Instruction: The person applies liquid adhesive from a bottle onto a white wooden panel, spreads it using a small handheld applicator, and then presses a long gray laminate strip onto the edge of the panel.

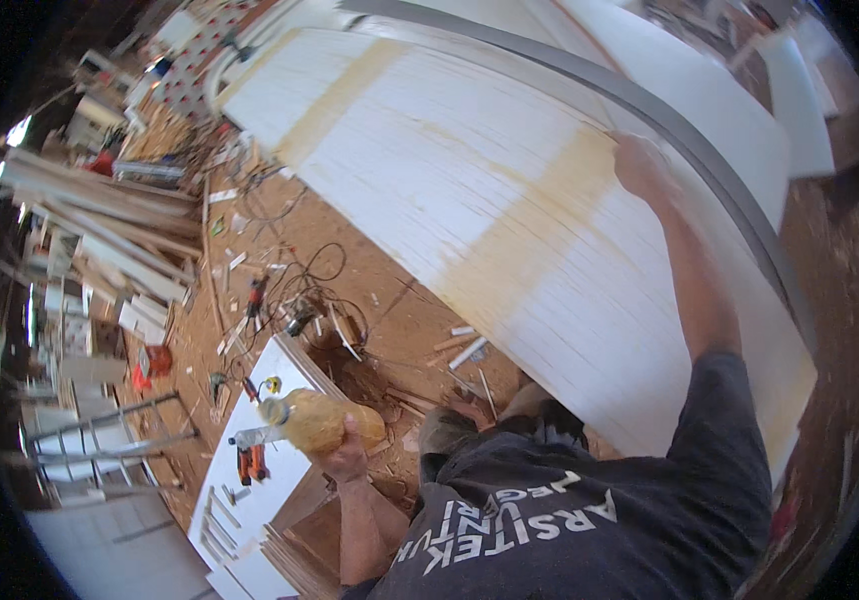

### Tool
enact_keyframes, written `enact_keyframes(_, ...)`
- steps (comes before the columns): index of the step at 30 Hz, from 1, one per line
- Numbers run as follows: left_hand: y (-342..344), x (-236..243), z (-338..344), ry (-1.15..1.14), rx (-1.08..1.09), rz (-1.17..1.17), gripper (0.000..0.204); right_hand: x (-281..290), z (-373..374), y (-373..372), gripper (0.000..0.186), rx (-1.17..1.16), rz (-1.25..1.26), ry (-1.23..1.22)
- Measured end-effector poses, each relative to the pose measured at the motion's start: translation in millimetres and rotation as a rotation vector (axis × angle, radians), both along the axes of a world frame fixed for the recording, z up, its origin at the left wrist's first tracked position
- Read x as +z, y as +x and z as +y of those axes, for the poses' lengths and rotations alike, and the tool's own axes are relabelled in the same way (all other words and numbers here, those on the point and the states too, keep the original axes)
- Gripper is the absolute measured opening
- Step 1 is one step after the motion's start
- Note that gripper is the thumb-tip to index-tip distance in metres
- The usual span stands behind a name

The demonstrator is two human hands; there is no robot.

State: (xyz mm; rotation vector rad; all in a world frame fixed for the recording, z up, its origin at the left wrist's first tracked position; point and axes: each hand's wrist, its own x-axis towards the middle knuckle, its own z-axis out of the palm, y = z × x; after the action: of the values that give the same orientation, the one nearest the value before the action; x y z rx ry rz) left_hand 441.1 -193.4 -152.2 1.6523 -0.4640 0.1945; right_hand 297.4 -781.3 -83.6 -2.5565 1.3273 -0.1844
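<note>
Left of the body in the head view, the left hand [347, 460] wraps round one plastic bottle of tan paste [314, 420], above a white flat board [217, 482] bearing one orange-black tool [251, 462]. The right hand [641, 168] is at one long white panel [419, 160], its grip unclear. Tangled black cables [311, 292] clutter the brown floor [374, 250]; pale lettering marks one dark shirt [589, 505].

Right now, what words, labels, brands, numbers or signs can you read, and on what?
Dark shirt: large white block lettering, legible, not copied out here.
Bottle in the left hand: no readable text.
White panel: none visible.
Orange tool: any markings too small.
</note>
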Motion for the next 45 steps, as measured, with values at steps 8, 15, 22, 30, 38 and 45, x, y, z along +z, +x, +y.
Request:
enact_keyframes(8, 158, 13, -72, 0.347, -0.158, -0.067, 0.074, 131, 197, 203, 0.047, 0.854, -0.839, -0.438)
enact_keyframes(15, 277, 18, -88, 0.388, -0.379, -0.107, 0.088, 81, 311, 305, 0.059, 1.086, -0.475, -0.214)
enact_keyframes(22, 378, 46, -119, 0.298, -0.357, -0.088, 0.044, 74, 305, 389, 0.096, 0.660, -0.879, 0.108)
enact_keyframes(30, 530, 117, -223, 0.446, -0.757, -0.307, 0.060, 25, 249, 544, 0.060, 0.559, -0.913, 0.056)
enact_keyframes(38, 661, 259, -259, -0.363, -1.599, 0.300, 0.031, 48, 150, 660, 0.042, 0.086, -0.937, 0.264)
enact_keyframes(45, 771, 234, -319, -1.045, -2.157, 0.261, 0.044, 32, 133, 741, 0.054, -0.125, -1.159, 0.313)
